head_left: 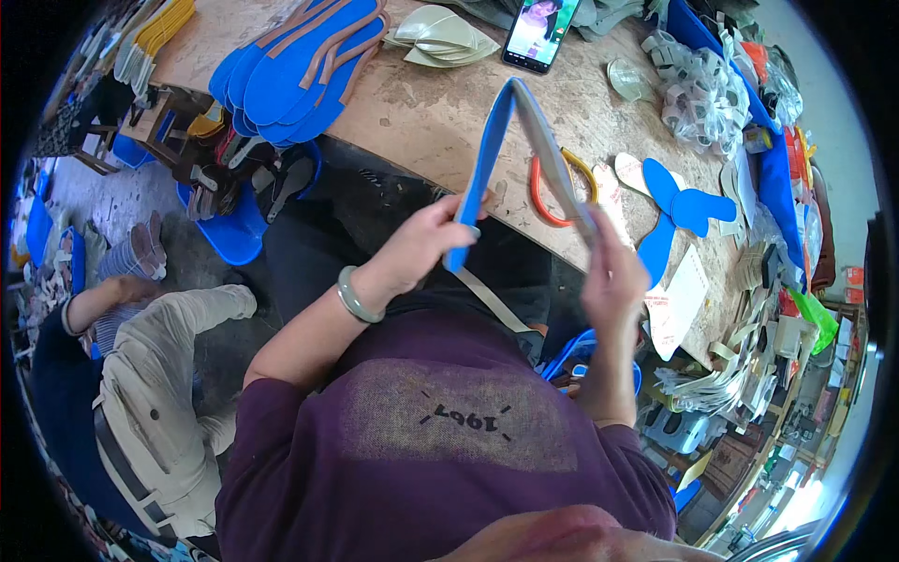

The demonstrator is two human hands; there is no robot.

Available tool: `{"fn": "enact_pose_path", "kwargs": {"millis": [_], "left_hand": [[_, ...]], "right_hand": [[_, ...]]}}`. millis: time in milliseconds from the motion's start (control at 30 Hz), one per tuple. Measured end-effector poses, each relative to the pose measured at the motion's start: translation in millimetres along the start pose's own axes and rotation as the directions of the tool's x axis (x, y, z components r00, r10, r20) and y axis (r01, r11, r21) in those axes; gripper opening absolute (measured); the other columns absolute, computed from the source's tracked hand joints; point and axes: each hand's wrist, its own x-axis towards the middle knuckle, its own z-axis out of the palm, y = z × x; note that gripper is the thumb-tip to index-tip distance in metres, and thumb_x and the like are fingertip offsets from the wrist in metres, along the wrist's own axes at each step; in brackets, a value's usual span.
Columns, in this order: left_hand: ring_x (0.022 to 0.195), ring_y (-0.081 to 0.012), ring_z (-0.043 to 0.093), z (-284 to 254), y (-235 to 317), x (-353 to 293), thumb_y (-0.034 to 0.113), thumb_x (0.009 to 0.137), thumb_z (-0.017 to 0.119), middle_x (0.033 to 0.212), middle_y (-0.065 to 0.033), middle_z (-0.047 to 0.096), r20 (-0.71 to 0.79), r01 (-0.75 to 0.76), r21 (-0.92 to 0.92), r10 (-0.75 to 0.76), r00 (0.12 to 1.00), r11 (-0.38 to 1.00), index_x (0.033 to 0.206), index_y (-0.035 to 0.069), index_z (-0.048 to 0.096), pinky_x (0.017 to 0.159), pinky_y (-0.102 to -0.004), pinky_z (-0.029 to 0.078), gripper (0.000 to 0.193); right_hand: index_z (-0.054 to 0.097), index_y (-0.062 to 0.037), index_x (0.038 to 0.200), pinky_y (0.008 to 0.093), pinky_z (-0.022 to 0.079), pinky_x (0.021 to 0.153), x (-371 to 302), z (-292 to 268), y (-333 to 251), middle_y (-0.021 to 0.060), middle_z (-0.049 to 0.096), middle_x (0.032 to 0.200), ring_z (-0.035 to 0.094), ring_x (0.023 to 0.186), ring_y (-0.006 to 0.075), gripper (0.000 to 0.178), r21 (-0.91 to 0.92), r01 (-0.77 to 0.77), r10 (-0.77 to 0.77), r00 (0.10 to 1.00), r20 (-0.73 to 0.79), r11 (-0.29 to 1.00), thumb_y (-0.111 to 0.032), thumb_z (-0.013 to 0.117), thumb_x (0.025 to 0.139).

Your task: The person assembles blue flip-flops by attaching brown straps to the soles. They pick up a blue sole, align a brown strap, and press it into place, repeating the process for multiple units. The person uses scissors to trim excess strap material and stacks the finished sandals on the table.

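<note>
A long, flexible piece [489, 150], blue on one face and grey on the other, is bent into a peak above the table's front edge; it looks like insole material. Its blue end is pinched by my left hand [421, 242], which wears a pale bangle at the wrist. The grey end sits in the fingers of my right hand [613, 272]. Behind the grey part lie scissors [537, 192] with red and yellow handles, partly hidden. Blue insole shapes [698, 208] and a white cut sheet [681, 302] rest on the table to the right.
Blue insoles with brown edging [290, 80] are piled at the table's far left. Beyond my hands are pale curved pieces [445, 37], a phone [536, 37] and a clear plastic bag [707, 94]. A blue bin [229, 220] stands below; another person [164, 375] is at left.
</note>
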Motion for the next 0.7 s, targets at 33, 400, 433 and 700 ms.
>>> {"fn": "enact_pose_path", "kwargs": {"millis": [33, 400, 433, 700], "left_hand": [[0.086, -0.0102, 0.052, -8.5, -0.6, -1.5, 0.019, 0.085, 0.053, 0.102, -0.0044, 0.055, -0.033, 0.005, -0.013, -0.005, 0.999, 1.000, 0.123, 0.001, 0.050, 0.072, -0.0235, 0.044, 0.043], [0.096, -0.0172, 0.059, -28.0, 0.9, -18.3, 0.022, 0.087, 0.043, 0.115, -0.0127, 0.058, -0.136, -0.112, -0.019, 0.108, 0.985, 0.994, 0.125, -0.006, 0.047, 0.086, -0.0305, 0.046, 0.048], [0.099, -0.0179, 0.059, -21.4, 4.3, -22.2, 0.023, 0.086, 0.043, 0.116, -0.0131, 0.057, -0.109, -0.163, 0.009, 0.163, 0.981, 0.987, 0.126, -0.006, 0.046, 0.087, -0.0311, 0.046, 0.049], [0.116, -0.0264, 0.050, -4.0, -8.5, -31.7, 0.012, 0.088, 0.043, 0.123, -0.0158, 0.053, 0.414, -0.517, 0.348, 0.367, 0.833, 0.782, 0.125, -0.004, 0.051, 0.101, -0.0354, 0.037, 0.042]], "right_hand": [[0.062, -0.0088, 0.117, 0.0365, 0.051, 0.068, 4.0, -11.7, 6.6, 0.0133, 0.068, 0.093, 0.067, 0.076, 0.0270, 0.035, -0.080, -0.011, 0.009, 1.000, -0.022, 0.997, 0.001, 0.058, 0.083], [0.063, -0.0045, 0.114, 0.0380, 0.050, 0.083, 8.9, -50.4, 73.3, 0.0135, 0.067, 0.106, 0.063, 0.100, 0.0301, 0.032, -0.296, -0.139, 0.055, 0.960, -0.276, 0.945, 0.002, 0.057, 0.083], [0.063, -0.0044, 0.114, 0.0392, 0.048, 0.085, 9.4, -45.1, 71.5, 0.0140, 0.066, 0.107, 0.062, 0.102, 0.0309, 0.031, -0.389, -0.102, 0.001, 0.968, -0.252, 0.916, 0.001, 0.058, 0.084], [0.064, 0.0031, 0.106, 0.0304, 0.051, 0.078, -2.1, 35.4, -34.7, 0.0128, 0.068, 0.097, 0.065, 0.087, 0.0184, 0.029, 0.764, -0.632, 0.137, 0.775, 0.617, 0.132, -0.020, 0.048, 0.097]]}}
